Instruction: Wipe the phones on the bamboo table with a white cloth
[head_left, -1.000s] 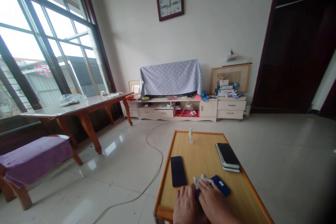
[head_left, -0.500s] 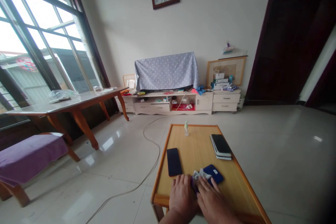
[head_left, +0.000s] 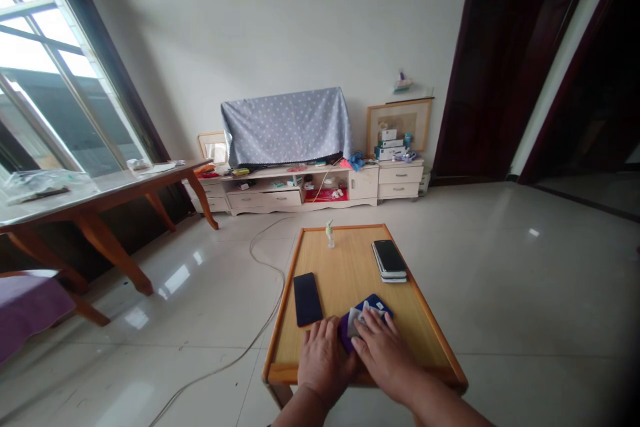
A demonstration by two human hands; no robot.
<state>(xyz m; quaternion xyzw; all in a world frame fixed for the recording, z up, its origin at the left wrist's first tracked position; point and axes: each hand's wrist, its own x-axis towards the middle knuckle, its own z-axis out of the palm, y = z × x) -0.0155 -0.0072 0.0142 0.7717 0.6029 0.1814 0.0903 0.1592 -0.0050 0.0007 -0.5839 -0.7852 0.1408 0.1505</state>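
Note:
On the small wooden table [head_left: 345, 267] lies a blue-purple phone [head_left: 346, 335], back side up, with a small white label near its far corner. A grey-white cloth [head_left: 354, 320] is bunched on its back. My right hand [head_left: 383, 343] presses the cloth against the phone, its fingers stretched over it. At the phone's near left end, my left hand [head_left: 323, 350] is curled and holds the edge; its thumb is mostly hidden. A dark phone [head_left: 308, 299] rests just beyond my left hand. Farther right is a stack of phones [head_left: 389, 259], the top one black.
A small clear spray bottle [head_left: 331, 237] with a green top stands near the table's far edge. A cable [head_left: 260, 333] runs over the floor on the left. A larger table [head_left: 100, 193] is by the window, and a low cabinet [head_left: 265, 199] lines the wall.
My right hand and the cloth have moved over the phone's back toward its labelled far end. The phone appears turned slightly, and the view has swung right and down.

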